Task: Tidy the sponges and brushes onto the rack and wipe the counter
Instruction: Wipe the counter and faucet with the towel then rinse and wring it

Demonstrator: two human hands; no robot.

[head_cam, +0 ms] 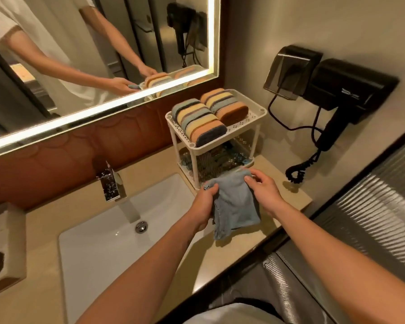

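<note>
The left hand (205,203) and right hand (263,187) are pinching the cloth (235,209) just beside the rack (173,136). Wiping this close is risking nudging the rack.

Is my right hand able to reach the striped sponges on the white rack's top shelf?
Probably yes, once it releases the blue cloth it grips: nothing stands between the right hand and the striped sponges, which lie uncovered on the top shelf of the white plastic rack.
</note>
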